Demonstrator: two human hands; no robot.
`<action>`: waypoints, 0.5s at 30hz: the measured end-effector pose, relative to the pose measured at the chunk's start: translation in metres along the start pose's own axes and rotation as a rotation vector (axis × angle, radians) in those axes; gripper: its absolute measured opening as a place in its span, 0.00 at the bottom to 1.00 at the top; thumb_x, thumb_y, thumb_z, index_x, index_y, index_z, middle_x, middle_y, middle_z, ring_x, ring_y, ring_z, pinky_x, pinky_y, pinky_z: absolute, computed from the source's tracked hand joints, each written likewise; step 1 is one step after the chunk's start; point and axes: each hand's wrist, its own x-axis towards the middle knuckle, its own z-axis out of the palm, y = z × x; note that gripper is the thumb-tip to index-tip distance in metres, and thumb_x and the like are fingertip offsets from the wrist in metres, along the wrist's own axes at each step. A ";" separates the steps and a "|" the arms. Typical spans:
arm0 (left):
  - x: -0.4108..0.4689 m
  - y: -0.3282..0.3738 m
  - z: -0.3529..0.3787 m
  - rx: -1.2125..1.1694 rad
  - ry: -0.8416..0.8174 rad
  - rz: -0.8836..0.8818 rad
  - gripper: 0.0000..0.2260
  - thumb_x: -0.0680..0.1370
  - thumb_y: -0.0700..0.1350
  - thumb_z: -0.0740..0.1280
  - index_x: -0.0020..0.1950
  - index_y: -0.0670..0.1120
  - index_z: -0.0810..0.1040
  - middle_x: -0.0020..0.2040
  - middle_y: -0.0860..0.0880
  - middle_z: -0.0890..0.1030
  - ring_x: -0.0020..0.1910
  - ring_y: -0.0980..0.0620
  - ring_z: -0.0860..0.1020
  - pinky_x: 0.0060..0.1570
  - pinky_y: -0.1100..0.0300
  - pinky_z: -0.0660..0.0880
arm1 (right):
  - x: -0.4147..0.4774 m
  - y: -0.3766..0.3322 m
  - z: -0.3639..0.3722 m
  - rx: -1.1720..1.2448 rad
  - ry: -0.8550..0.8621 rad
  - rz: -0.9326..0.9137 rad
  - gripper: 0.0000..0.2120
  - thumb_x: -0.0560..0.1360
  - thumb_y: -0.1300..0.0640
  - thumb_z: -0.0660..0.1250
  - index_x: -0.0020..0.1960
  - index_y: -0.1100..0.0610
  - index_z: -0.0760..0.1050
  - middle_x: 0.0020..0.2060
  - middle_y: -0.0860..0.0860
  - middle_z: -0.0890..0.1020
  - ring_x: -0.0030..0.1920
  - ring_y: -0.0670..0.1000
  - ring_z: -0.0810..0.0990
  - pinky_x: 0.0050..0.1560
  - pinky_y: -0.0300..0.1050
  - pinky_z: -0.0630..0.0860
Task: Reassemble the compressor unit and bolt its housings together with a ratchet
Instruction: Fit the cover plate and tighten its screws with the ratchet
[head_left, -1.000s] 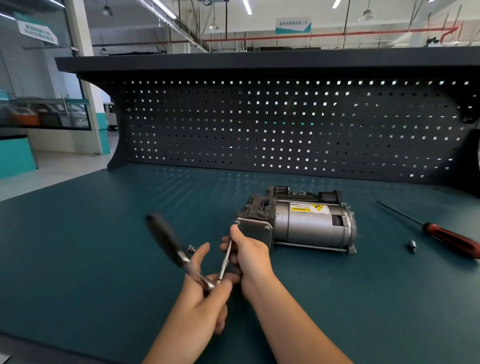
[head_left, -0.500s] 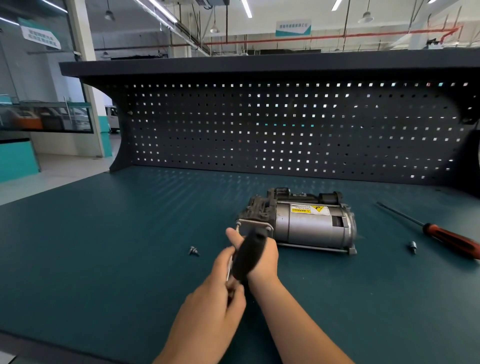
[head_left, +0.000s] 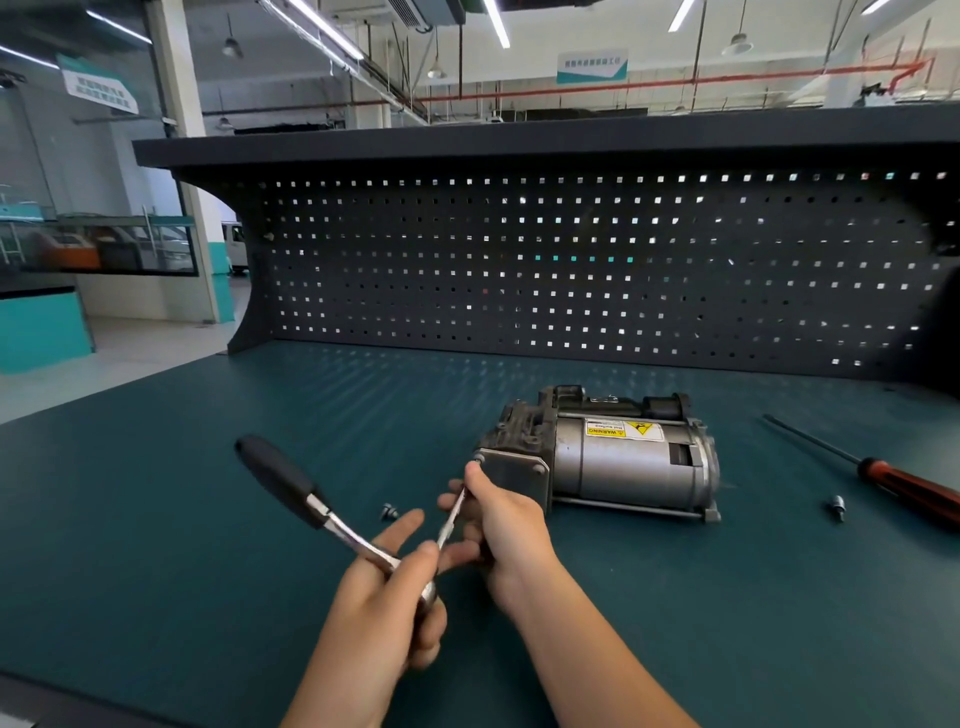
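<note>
Compressor (head_left: 623, 462) lies on bench (head_left: 182, 545), just ahead-right of the hands, long axis left to right, end plate (head_left: 511, 475) facing them. Right hand (head_left: 506, 525) is nearer and pinches the extension bar (head_left: 452, 514), tip at the plate's upper-left bolt (head_left: 479, 458). Left hand (head_left: 384, 608) grips the ratchet (head_left: 332, 512) at its head, handle angled up-left.

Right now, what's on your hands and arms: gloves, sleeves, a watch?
Nothing worn shows. The left hand and right hand are bare: no gloves or rings visible. The left forearm and right forearm are bare to the frame edge: no sleeves or watch.
</note>
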 end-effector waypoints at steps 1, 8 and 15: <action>0.000 -0.001 -0.003 0.137 -0.020 0.052 0.14 0.80 0.38 0.59 0.59 0.55 0.68 0.39 0.48 0.85 0.18 0.56 0.65 0.19 0.65 0.62 | 0.001 0.002 0.000 -0.083 0.031 -0.041 0.16 0.77 0.50 0.64 0.42 0.63 0.77 0.29 0.53 0.83 0.25 0.47 0.70 0.26 0.36 0.68; -0.002 -0.005 -0.002 1.304 -0.026 0.445 0.26 0.80 0.53 0.55 0.74 0.59 0.44 0.54 0.58 0.77 0.49 0.56 0.78 0.45 0.62 0.73 | 0.004 0.006 0.000 -0.369 0.156 -0.316 0.17 0.75 0.54 0.68 0.32 0.63 0.75 0.26 0.50 0.79 0.33 0.48 0.72 0.39 0.39 0.73; 0.004 -0.011 -0.003 0.854 -0.111 0.393 0.11 0.79 0.54 0.56 0.60 0.56 0.71 0.35 0.52 0.78 0.29 0.60 0.71 0.38 0.57 0.72 | 0.005 0.004 0.001 -0.021 0.060 -0.031 0.16 0.75 0.55 0.68 0.31 0.61 0.75 0.27 0.55 0.76 0.30 0.53 0.73 0.33 0.42 0.69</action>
